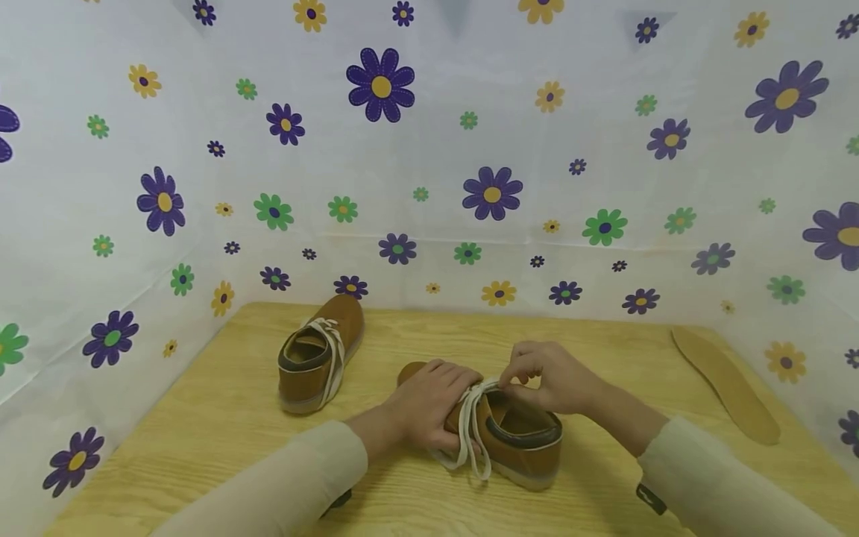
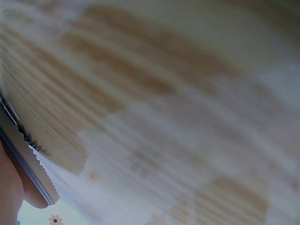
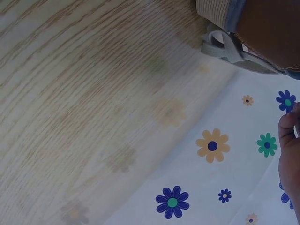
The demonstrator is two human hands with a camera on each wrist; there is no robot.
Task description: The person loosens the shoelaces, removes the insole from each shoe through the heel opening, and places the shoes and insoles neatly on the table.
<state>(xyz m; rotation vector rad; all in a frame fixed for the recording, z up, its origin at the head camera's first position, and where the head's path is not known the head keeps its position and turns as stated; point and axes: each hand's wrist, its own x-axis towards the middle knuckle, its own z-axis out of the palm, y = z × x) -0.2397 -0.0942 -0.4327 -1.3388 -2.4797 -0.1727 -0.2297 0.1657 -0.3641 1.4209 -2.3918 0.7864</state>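
Note:
A brown shoe (image 1: 526, 462) with a dark padded collar stands on the wooden table, its heel towards the near right. Across its front lies my left hand (image 1: 432, 403), gripping the toe part from above; the shoe's ridged sole edge (image 2: 35, 164) shows in the left wrist view. My right hand (image 1: 557, 377) has thumb and forefinger pinched together at the far edge of the opening, on the white shoelace (image 1: 473, 418). The lace hangs in loops over the near side. In the right wrist view, only part of the right hand (image 3: 290, 159) shows.
Another brown shoe (image 1: 349, 328) with white laces stands at the back left. A tan insole (image 1: 728, 388) lies flat at the right of the wooden table (image 1: 221, 447). Flower-printed white sheeting (image 1: 429, 149) walls in the back and both sides.

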